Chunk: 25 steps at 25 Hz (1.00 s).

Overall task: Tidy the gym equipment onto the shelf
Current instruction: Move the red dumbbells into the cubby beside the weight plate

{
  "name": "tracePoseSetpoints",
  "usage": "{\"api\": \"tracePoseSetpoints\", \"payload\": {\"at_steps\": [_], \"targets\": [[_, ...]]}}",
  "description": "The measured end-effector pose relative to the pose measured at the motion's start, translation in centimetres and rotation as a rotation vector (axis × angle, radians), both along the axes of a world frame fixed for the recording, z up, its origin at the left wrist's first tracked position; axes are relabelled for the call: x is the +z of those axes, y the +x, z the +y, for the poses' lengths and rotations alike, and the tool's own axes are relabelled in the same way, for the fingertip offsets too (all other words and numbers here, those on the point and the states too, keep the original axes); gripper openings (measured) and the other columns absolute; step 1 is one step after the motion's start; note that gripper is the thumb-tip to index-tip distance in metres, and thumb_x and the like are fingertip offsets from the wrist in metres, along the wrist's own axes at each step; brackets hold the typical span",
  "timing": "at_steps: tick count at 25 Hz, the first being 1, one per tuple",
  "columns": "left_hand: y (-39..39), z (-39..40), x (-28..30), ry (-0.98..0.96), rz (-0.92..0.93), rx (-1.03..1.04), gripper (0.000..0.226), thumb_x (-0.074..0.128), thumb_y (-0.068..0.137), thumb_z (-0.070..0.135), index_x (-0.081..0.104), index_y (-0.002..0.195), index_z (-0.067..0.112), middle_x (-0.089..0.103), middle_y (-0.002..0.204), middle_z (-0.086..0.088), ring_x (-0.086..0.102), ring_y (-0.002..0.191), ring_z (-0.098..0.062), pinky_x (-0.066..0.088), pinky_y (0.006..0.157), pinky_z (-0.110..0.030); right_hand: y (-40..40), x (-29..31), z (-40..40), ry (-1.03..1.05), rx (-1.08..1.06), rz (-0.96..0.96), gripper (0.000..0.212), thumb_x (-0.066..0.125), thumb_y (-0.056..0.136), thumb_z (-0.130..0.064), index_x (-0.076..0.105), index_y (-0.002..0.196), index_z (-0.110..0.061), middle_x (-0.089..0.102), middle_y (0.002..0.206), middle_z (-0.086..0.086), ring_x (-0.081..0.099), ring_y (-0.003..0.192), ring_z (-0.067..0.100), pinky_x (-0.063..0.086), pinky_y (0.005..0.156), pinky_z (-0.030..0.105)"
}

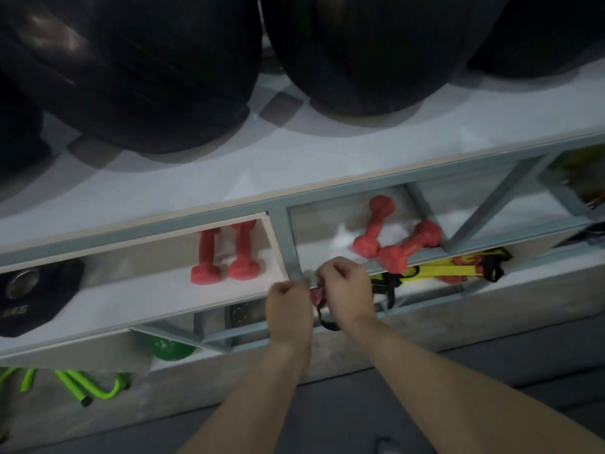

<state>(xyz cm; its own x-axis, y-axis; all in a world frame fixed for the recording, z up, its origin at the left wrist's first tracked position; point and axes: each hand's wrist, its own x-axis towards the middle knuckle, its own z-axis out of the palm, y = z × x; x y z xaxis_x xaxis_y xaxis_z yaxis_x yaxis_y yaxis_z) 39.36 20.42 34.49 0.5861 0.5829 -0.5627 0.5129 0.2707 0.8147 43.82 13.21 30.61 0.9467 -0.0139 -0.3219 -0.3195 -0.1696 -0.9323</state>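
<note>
We have both hands closed on a small bundle (315, 290) with a black strap, left hand (288, 309) and right hand (348, 290) pinching it together in front of the shelf (281, 224) upright, likely to keep it compact (its make is unclear). Red dumbbells (397, 237) and yellow straps (435, 268) crowd the right bays.

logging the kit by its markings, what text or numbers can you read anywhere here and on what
"KG" on the black weight plate at the left of the shelf; the number before it is too blurred to read.
Nothing legible on the red dumbbells, the yellow straps or the small item held by both the left hand and right hand.
</note>
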Motion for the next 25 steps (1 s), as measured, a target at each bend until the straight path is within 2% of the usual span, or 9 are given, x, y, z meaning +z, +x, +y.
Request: {"api": "tracePoseSetpoints", "payload": {"at_steps": [2,4,9,12,14,16,18,21,25], "targets": [[0.7,-3.0,0.3,-0.108,-0.015,-0.180,0.018,0.059,0.091,0.004,0.061,0.074,0.009,0.058,0.060,-0.001,0.056,0.057,-0.014,0.041,0.045,-0.019,1.4,1.0,-3.3,-0.029,-0.172,0.036,0.024,0.060,0.088,-0.006,0.062,0.064,-0.011,0.055,0.054,0.002,0.048,0.055,0.016,0.040,0.057,0.029],[2.5,-5.3,0.3,-0.100,-0.030,-0.286,0.022,0.060,0.090,0.004,0.062,0.070,0.011,0.060,0.060,-0.001,0.057,0.058,-0.014,0.043,0.051,-0.022,3.0,1.4,-6.3,-0.066,-0.339,0.065,0.017,0.059,0.091,-0.014,0.065,0.076,-0.009,0.060,0.067,0.006,0.053,0.068,0.023,0.040,0.065,0.030],[10.6,-8.7,-1.1,0.351,-0.020,-0.538,0.017,0.060,0.097,0.022,0.072,0.106,0.014,0.073,0.097,-0.001,0.064,0.078,-0.014,0.045,0.061,-0.013,8.4,0.0,-12.5,-0.137,-0.506,0.221,0.038,0.067,0.089,-0.033,0.064,0.114,-0.003,0.069,0.101,0.014,0.065,0.095,0.033,0.051,0.086,0.038],[15.7,-8.7,-3.1,0.639,0.094,-0.718,0.047,0.059,0.098,0.039,0.058,0.138,0.014,0.064,0.135,-0.013,0.060,0.121,-0.030,0.049,0.097,-0.030,11.1,-1.5,-13.4,-0.134,-0.402,0.338,0.046,0.072,0.086,-0.044,0.065,0.109,-0.005,0.072,0.102,0.012,0.070,0.093,0.031,0.059,0.090,0.044],[17.9,-9.1,-5.2,0.622,0.181,-0.808,0.055,0.057,0.100,0.044,0.049,0.145,0.014,0.057,0.135,-0.006,0.055,0.127,-0.032,0.043,0.093,-0.030,11.8,-2.4,-13.1,-0.090,-0.357,0.404,0.060,0.078,0.078,-0.053,0.063,0.114,-0.007,0.073,0.105,0.011,0.073,0.092,0.032,0.062,0.085,0.048],[18.9,-9.4,-7.2,0.552,0.204,-0.829,0.050,0.061,0.098,0.040,0.053,0.139,0.013,0.062,0.121,-0.003,0.063,0.111,-0.033,0.048,0.091,-0.032,11.9,-3.2,-12.7,-0.168,-0.325,0.416,0.083,0.084,0.066,-0.057,0.050,0.125,-0.010,0.070,0.114,0.012,0.072,0.098,0.035,0.062,0.085,0.049],[19.3,-9.5,-9.0,0.607,0.221,-0.818,0.041,0.063,0.095,0.034,0.058,0.132,0.016,0.068,0.123,-0.011,0.065,0.110,-0.036,0.052,0.098,-0.044,11.8,-3.9,-12.4,-0.280,-0.305,0.383,0.093,0.088,0.064,-0.050,0.039,0.132,-0.009,0.064,0.123,0.015,0.067,0.108,0.038,0.058,0.092,0.047],[19.4,-9.3,-10.2,0.599,0.174,-0.724,0.036,0.063,0.092,0.022,0.064,0.128,0.017,0.071,0.122,-0.013,0.065,0.112,-0.038,0.052,0.099,-0.049,11.9,-4.3,-12.2,-0.297,-0.364,0.360,0.082,0.085,0.075,-0.026,0.035,0.136,-0.005,0.058,0.133,0.019,0.060,0.120,0.038,0.050,0.098,0.040],[18.6,-9.7,-9.9,0.537,0.123,-0.618,0.027,0.056,0.090,0.015,0.068,0.114,0.019,0.073,0.111,-0.015,0.067,0.104,-0.040,0.053,0.097,-0.054,10.9,-3.9,-12.0,-0.250,-0.375,0.330,0.066,0.073,0.085,-0.016,0.036,0.139,-0.005,0.062,0.117,0.013,0.061,0.118,0.038,0.050,0.098,0.041]]}}
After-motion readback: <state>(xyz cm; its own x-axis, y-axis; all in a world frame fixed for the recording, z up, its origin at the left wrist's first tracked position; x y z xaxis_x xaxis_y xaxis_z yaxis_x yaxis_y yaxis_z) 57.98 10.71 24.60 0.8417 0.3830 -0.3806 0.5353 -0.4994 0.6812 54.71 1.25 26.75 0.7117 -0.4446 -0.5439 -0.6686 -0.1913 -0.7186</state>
